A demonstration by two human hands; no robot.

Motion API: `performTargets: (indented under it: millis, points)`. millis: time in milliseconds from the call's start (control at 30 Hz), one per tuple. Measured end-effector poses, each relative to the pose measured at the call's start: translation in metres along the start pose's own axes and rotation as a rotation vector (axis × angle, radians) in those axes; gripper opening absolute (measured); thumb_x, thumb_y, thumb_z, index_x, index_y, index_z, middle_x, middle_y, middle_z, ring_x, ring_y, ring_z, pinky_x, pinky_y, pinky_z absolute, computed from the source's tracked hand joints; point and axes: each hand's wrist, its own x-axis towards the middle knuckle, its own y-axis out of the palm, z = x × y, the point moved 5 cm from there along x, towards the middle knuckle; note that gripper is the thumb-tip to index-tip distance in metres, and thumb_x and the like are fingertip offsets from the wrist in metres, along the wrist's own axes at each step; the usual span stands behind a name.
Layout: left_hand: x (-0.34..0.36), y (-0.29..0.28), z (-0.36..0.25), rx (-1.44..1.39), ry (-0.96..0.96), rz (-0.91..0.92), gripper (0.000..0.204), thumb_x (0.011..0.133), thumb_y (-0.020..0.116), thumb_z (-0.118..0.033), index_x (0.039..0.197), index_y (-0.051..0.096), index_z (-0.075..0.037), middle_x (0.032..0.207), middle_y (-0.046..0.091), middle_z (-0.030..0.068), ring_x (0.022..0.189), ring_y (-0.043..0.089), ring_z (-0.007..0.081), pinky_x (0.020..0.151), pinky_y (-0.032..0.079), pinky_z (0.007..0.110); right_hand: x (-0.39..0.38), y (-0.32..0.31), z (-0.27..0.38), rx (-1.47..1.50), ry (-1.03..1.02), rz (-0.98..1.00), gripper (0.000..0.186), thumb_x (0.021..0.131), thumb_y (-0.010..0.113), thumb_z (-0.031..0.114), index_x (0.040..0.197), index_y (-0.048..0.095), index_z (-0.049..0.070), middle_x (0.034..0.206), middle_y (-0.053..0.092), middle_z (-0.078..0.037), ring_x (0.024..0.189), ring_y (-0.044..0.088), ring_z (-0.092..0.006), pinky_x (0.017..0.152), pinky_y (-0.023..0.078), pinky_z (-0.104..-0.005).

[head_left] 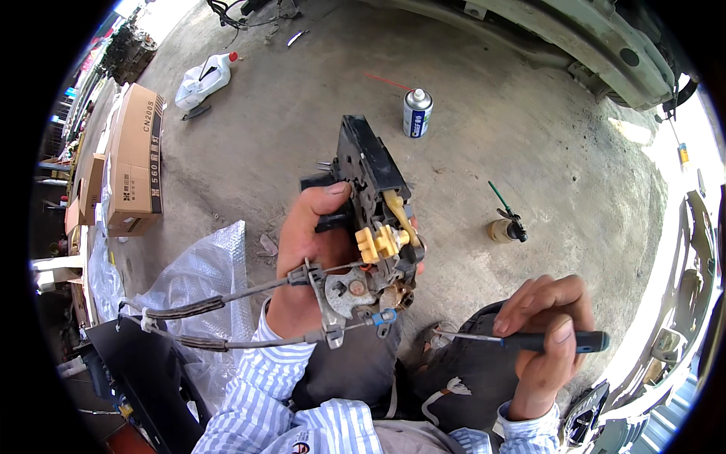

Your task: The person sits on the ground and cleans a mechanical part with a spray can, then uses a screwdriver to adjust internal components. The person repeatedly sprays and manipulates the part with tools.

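My left hand [306, 250] grips a black car door latch assembly [370, 189], held upright in front of me. The latch has yellow plastic clips [380, 242] and a metal bracket [344, 291] at its lower end. Two sheathed cables [204, 306] run from the bracket off to the left. My right hand [546, 333] holds a small screwdriver [529, 340] with a dark handle. Its thin shaft points left toward the bottom of the latch, with the tip a short way from it.
A blue and white spray can [417, 113] stands on the concrete floor beyond the latch. A small spray bottle [505, 227] stands to the right. A cardboard box [134, 155], a white jug [200, 79] and bubble wrap [200, 276] are at left. A vehicle body [605, 38] spans the top right.
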Motion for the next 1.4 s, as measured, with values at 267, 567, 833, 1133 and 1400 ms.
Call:
performTargets:
  millis: [267,567,833,1133,1400]
  points:
    - [0.001,-0.004,0.011,-0.043,-0.031,0.02,0.055,0.096,0.041,-0.044,0.126,0.056,0.0,0.112,0.066,0.0198,0.101,0.068,0.0308,0.093,0.054,0.044,-0.004,0.046,-0.026,-0.282,0.039,0.451,0.08,0.084,0.078,0.014,0.146,0.033,-0.008,0.063,0.058,-0.007,0.056,0.058,-0.0118,0.055,0.043,-0.0242]
    - [0.004,-0.004,0.005,0.095,0.117,-0.015,0.054,0.095,0.043,-0.044,0.124,0.056,0.0,0.113,0.067,0.0173,0.103,0.066,0.0278,0.096,0.051,0.041,0.008,0.062,-0.026,-0.635,-0.032,0.349,0.1,0.069,0.093,0.025,0.142,0.033,-0.007,0.07,0.057,-0.003,0.056,0.056,-0.0084,0.05,0.04,-0.021]
    - [0.002,0.0,0.005,0.058,0.097,0.034,0.056,0.095,0.042,-0.045,0.124,0.057,0.001,0.112,0.067,0.017,0.103,0.066,0.0273,0.096,0.051,0.04,0.007,0.07,-0.025,-0.669,-0.187,0.308,0.082,0.068,0.092,0.019,0.126,0.041,-0.007,0.088,0.069,-0.016,0.055,0.057,-0.0082,0.047,0.041,-0.0206]
    - [0.002,0.0,0.008,0.129,0.092,0.007,0.058,0.095,0.042,-0.047,0.125,0.056,0.001,0.113,0.067,0.0168,0.105,0.066,0.0267,0.097,0.051,0.04,0.017,0.061,-0.022,-0.639,0.028,0.353,0.069,0.07,0.089,0.016,0.119,0.045,-0.005,0.084,0.069,-0.012,0.055,0.052,-0.0052,0.05,0.04,-0.0205]
    - [0.003,0.004,0.012,0.199,0.079,-0.004,0.056,0.093,0.044,-0.043,0.125,0.055,0.002,0.112,0.067,0.018,0.102,0.067,0.0278,0.094,0.053,0.04,0.024,0.053,-0.011,-0.703,0.068,0.469,0.056,0.073,0.087,0.029,0.105,0.05,0.001,0.08,0.068,-0.015,0.065,0.071,-0.0314,0.052,0.053,-0.0357]
